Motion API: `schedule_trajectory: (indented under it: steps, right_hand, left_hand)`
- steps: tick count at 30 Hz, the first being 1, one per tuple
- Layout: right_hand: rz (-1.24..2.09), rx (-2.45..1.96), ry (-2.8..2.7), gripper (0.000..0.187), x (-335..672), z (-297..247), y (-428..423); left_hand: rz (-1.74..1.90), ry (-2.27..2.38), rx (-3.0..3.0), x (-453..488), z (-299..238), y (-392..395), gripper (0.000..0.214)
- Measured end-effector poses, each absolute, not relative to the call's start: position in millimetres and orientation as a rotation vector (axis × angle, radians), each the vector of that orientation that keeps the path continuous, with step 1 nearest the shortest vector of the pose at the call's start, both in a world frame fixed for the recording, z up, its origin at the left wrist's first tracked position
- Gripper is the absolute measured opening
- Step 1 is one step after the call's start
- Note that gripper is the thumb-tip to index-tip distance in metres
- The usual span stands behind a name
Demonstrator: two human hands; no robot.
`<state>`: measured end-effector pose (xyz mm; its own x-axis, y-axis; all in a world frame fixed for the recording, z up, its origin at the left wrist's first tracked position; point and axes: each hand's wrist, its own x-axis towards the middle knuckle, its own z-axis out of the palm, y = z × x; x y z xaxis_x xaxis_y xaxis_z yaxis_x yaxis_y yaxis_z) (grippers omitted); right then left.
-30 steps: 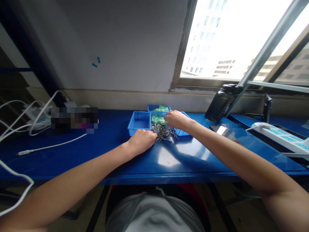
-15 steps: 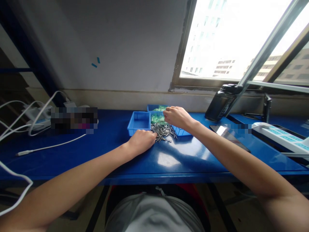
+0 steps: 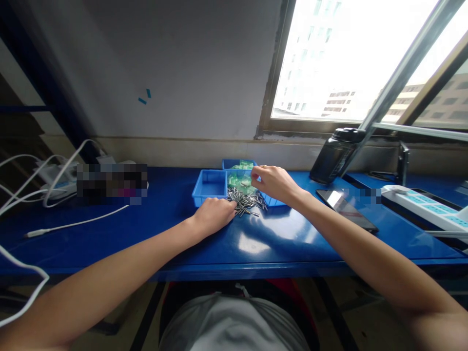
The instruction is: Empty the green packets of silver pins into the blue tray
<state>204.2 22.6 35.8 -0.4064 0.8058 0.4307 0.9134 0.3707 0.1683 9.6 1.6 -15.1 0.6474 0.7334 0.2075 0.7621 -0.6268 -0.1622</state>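
Observation:
A heap of small, thin metal pins [image 3: 246, 201], too small to name exactly, lies loose on the blue table. My left hand [image 3: 214, 213] rests at the heap's left edge with its fingers curled; what they hold, if anything, is hidden. Above the heap's far right side, my right hand [image 3: 275, 181] is raised with thumb and fingers drawn together. I cannot make out what is in that pinch. Beyond the heap sits a blue bin with green plastic film [image 3: 240, 181]. An empty-looking blue bin [image 3: 210, 184] stands just behind my left hand.
Another blue bin [image 3: 270, 199] is partly hidden beneath my right hand. To the right are a dark tablet [image 3: 347, 212], a black bottle [image 3: 334, 155] and a white power strip [image 3: 427, 207]. White cables [image 3: 84, 222] run over the blue table [image 3: 120, 248] at left.
My right hand has shifted slightly right and down, away from the green film, and its fingers have turned a little. My left hand stays at the heap's edge.

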Motion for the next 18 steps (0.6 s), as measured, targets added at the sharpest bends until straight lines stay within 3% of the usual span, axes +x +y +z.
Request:
schedule_trajectory:
  steps: [18]
  right_hand:
    - [-0.629, -1.623, -2.379, 0.028, 207, 27, 56]
  left_hand:
    - [-0.251, -1.195, -2.722, 9, -8, -2, 0.027]
